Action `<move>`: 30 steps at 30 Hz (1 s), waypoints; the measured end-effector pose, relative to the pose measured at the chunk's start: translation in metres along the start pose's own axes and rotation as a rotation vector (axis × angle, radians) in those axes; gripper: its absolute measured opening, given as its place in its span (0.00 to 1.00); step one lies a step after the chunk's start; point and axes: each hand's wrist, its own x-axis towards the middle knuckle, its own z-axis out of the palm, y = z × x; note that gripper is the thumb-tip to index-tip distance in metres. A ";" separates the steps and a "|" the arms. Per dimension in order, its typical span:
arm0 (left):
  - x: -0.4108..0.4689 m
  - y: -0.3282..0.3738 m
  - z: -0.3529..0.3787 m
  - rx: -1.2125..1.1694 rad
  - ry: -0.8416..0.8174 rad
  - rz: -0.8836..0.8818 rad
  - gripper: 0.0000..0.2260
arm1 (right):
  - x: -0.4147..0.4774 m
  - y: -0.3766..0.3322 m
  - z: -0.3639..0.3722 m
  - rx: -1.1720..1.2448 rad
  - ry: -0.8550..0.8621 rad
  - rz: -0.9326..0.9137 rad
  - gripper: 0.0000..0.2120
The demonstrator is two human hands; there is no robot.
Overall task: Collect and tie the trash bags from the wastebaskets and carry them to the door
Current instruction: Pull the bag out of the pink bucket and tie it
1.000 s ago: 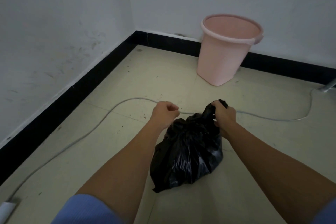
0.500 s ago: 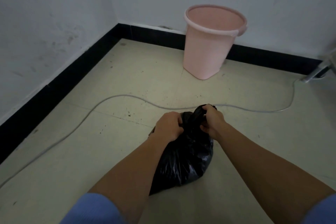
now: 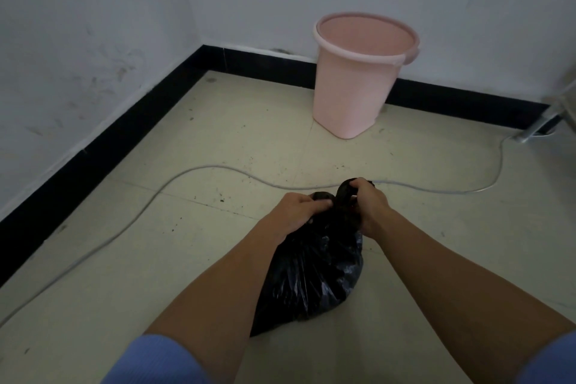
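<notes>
A full black trash bag [image 3: 314,277] rests on the beige tile floor in front of me. My left hand [image 3: 299,212] is closed on the bunched plastic at the bag's top left. My right hand [image 3: 367,206] grips a twisted tail of the bag's neck, which sticks up above the fingers. The two hands are close together at the neck. A pink plastic wastebasket [image 3: 358,75] stands upright against the far wall with no liner in it, well beyond the bag.
A grey cable [image 3: 205,170] snakes across the floor just behind the bag, running from the left wall to a metal leg [image 3: 536,129] at the right edge. White walls with a black baseboard [image 3: 103,153] form a corner at the back left.
My left hand, a fist held apart from the bag a second ago, has come in and closed on the bag's top. The right hand has kept its grip on the neck.
</notes>
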 end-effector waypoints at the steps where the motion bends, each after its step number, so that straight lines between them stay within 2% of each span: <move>1: 0.000 -0.001 0.000 0.007 -0.003 0.024 0.09 | -0.001 0.000 0.000 -0.002 0.003 -0.003 0.08; 4: 0.002 -0.003 0.000 0.155 0.052 0.096 0.06 | -0.003 0.001 -0.003 -0.042 -0.004 -0.006 0.07; 10: 0.001 -0.005 -0.006 0.336 0.102 0.181 0.10 | -0.006 0.004 -0.002 -0.068 -0.058 0.013 0.07; 13: -0.003 -0.002 -0.009 0.243 0.153 0.264 0.12 | -0.004 0.003 -0.002 -0.050 -0.087 0.021 0.09; 16: -0.007 0.007 -0.011 0.007 0.121 0.227 0.13 | -0.003 0.000 -0.002 -0.023 -0.096 0.027 0.09; 18: -0.010 0.010 -0.014 -0.047 0.081 0.169 0.14 | -0.004 -0.002 -0.001 -0.010 -0.105 0.028 0.09; 22: -0.011 0.006 -0.021 0.094 0.111 0.096 0.05 | -0.007 -0.002 0.006 -0.001 -0.120 0.038 0.08; 26: -0.008 0.000 -0.022 0.301 0.215 0.154 0.04 | -0.012 -0.001 0.014 0.012 -0.143 0.047 0.08; 28: -0.007 -0.002 -0.025 0.367 0.272 0.159 0.08 | -0.014 -0.002 0.017 0.010 -0.147 0.040 0.08; 30: -0.005 -0.005 -0.029 0.424 0.325 0.143 0.08 | -0.015 -0.002 0.019 -0.008 -0.156 0.022 0.08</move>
